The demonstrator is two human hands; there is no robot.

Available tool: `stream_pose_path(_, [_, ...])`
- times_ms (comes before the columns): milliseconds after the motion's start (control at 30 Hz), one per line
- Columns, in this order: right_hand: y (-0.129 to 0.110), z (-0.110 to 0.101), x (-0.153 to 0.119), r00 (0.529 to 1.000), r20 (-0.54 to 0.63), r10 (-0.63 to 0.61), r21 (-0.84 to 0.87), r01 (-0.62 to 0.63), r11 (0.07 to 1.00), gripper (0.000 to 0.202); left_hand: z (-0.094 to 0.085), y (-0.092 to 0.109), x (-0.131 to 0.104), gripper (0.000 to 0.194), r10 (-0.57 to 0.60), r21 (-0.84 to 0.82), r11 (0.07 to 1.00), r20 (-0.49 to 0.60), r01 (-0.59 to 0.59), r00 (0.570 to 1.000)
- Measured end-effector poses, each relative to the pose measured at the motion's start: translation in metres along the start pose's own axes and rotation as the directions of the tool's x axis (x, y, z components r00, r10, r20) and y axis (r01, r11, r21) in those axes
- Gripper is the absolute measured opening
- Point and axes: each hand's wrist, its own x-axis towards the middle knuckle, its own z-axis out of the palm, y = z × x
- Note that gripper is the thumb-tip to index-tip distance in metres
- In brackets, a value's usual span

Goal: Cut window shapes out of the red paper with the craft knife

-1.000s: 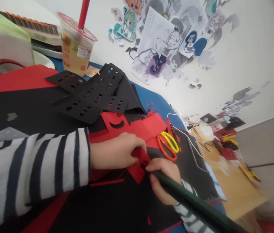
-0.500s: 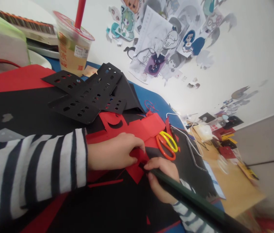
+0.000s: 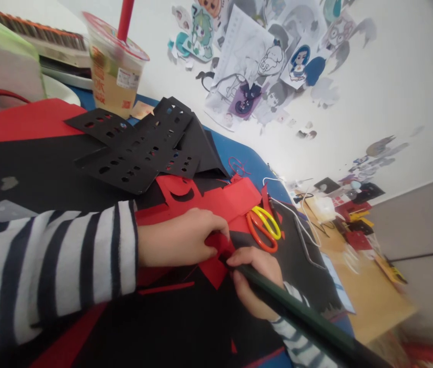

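My left hand (image 3: pixel 185 237) has its fingers curled over a red paper piece (image 3: pixel 215 274), with thumb and fingertips on it. In a pinch grip, my right hand (image 3: pixel 258 276) holds a long dark green pen-shaped tool (image 3: pixel 289 300). Its dark tip meets the red paper just beside my left thumb; whether it is a blade or a pen point I cannot tell. Above my left hand lie red paper cut-outs (image 3: pixel 235 197). Scissors (image 3: pixel 263 229) with orange and yellow handles rest just beyond my right hand. A black mat or sheet (image 3: pixel 170 327) lies under everything.
A folded black card with cut holes (image 3: pixel 135 153) lies behind my left hand. A lidded drink cup (image 3: pixel 114 76) with a red straw stands at the back left. White cable (image 3: pixel 285 204) runs along the right side. Paper drawings (image 3: pixel 247 66) cover the wall, and a wooden table (image 3: pixel 377 306) adjoins.
Both hands stay almost in place, with the tool's tip still on the red paper. The view has shifted very slightly.
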Motion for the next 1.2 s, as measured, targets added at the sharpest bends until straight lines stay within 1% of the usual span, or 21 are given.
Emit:
stream_pose_path(133, [0.0017,0.0,-0.0003,1.0,0.003,0.006,0.004,-0.006,1.0,0.022,-0.0003,0.0018,0.0002,0.028,-0.026,-0.003,1.0,0.011,0.026,1.0])
stream_pose_path(333, [0.0048,0.0015,-0.0013,0.999,0.052,-0.014,0.031,0.013,0.999,0.024,-0.0003,0.0012,-0.0002,0.029,-0.013,-0.007,1.0,0.017,0.014,1.0])
stream_pose_path(500, [0.0034,0.0022,-0.0003,1.0,0.013,0.005,0.023,-0.005,1.0,0.023,-0.0015,0.0014,0.0,0.028,-0.018,-0.017,1.0,0.024,0.018,1.0])
stream_pose_path(667, [0.0026,0.0021,0.0011,1.0,0.019,-0.024,0.025,0.024,0.999,0.024,-0.002,0.0018,-0.0006,0.027,-0.004,-0.034,0.999,0.027,0.005,1.0])
stream_pose_path(900, [-0.0003,-0.0013,-0.0006,0.999,-0.036,0.002,0.014,-0.001,1.0,0.021,-0.0014,0.0031,-0.001,0.028,-0.023,-0.017,1.0,0.023,0.024,0.999])
stream_pose_path(1200, [-0.0003,-0.0007,0.001,1.0,0.004,-0.011,0.011,0.011,1.0,0.021,-0.0009,0.0017,-0.0004,0.027,-0.013,-0.024,1.0,0.025,0.013,1.0])
